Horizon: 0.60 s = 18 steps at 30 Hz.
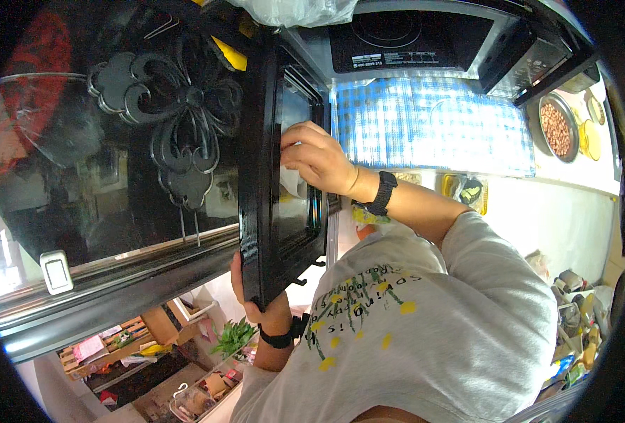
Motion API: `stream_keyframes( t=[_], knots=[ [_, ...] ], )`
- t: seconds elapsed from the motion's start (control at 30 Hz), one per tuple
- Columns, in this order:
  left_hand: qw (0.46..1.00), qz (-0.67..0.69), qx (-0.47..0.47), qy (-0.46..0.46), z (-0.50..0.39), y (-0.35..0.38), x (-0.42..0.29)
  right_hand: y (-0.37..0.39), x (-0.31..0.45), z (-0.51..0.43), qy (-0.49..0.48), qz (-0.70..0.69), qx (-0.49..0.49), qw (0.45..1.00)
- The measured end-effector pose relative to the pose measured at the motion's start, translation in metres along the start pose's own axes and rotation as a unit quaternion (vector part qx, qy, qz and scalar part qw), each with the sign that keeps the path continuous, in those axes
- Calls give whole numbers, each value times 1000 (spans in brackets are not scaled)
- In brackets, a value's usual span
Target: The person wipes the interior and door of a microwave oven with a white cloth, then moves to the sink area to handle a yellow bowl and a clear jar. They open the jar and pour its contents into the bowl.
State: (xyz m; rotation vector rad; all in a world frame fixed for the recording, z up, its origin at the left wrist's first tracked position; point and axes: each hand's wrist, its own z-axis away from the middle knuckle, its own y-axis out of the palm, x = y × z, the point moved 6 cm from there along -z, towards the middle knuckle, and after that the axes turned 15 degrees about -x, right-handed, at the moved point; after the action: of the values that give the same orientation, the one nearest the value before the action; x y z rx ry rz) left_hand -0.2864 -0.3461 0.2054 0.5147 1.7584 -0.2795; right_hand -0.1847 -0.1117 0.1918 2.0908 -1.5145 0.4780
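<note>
A black-framed door with a glass window (259, 158), which looks like a microwave oven's door with small hooks on its edge, stands upright before me. My left hand (251, 296) grips its near lower end, thumb on one side and fingers partly hidden behind the frame. My right hand (317, 156) is at the window side of the door, fingers bent, with a thin white tissue or cloth (292, 182) under them. The fingertips are partly hidden by the frame. Both wrists wear black bands.
A glossy dark panel with a flower pattern (132, 185) stands at left. An induction cooker (407, 42) and a blue checked cloth (428, 127) lie beyond my right arm. A pan of nuts or beans (555, 127) is at far right. Crates (106, 343) and a leafy plant (233, 338) are low at left.
</note>
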Motion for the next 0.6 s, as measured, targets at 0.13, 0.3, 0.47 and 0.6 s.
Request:
stream_keyframes(
  t=[0.13, 0.3, 0.47, 0.6],
  knots=[
    [999, -7, 36, 15, 1, 1, -1, -7, -17, -12, -42, 57, -29, 997],
    [995, -81, 26, 56, 4, 3, -6, -16, -57, -45, -14, 138, -132, 981],
    [990, -98, 11, 102, 2, 6, -8, -17, -76, -42, -14, 177, -148, 973],
    [991, -72, 10, 117, 0, 7, -7, -25, -105, -3, 113, 200, -109, 967]
  ],
)
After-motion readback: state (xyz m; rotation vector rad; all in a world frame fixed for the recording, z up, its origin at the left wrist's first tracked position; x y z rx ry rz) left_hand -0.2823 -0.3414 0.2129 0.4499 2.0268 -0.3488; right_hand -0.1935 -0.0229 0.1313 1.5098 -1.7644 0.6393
